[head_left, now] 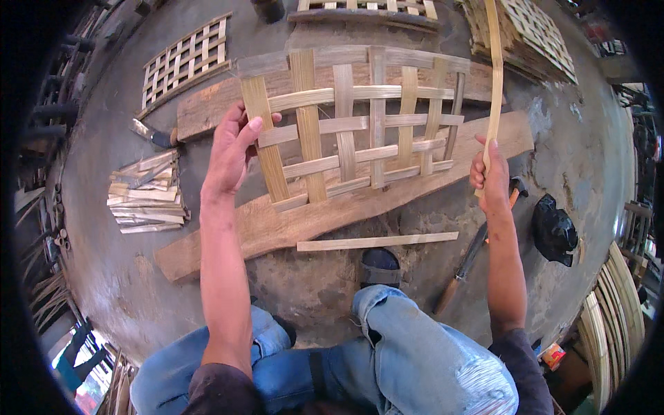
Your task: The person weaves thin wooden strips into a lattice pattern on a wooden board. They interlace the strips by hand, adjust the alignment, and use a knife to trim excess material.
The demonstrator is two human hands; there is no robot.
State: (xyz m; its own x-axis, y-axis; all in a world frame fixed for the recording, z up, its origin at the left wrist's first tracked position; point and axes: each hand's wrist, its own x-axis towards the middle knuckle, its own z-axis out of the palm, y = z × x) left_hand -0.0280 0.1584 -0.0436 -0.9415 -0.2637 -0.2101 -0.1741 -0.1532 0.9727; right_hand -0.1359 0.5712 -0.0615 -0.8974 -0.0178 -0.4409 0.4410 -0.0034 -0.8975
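Note:
My left hand point(238, 142) grips the left edge of a woven lattice panel point(309, 128), with the thumb on the near face. Flat wooden strips cross over and under one another in it, leaving square gaps. The panel is tilted above two wooden planks point(290, 225). In my right hand point(491, 173) is a single long pale strip point(495, 76), held near its lower end and pointing away from me, apart from the panel's right side. Below the planks, a loose strip point(377, 241) lies on the floor.
A stack of short strips point(146, 194) and a knife point(153, 134) lie at the left. Finished-looking lattice panels point(185, 62) rest farther back, more stacked at the far right point(543, 34). Near my right arm are a long-handled blade point(462, 266), a hammer head point(517, 185) and a black plastic bag point(554, 229).

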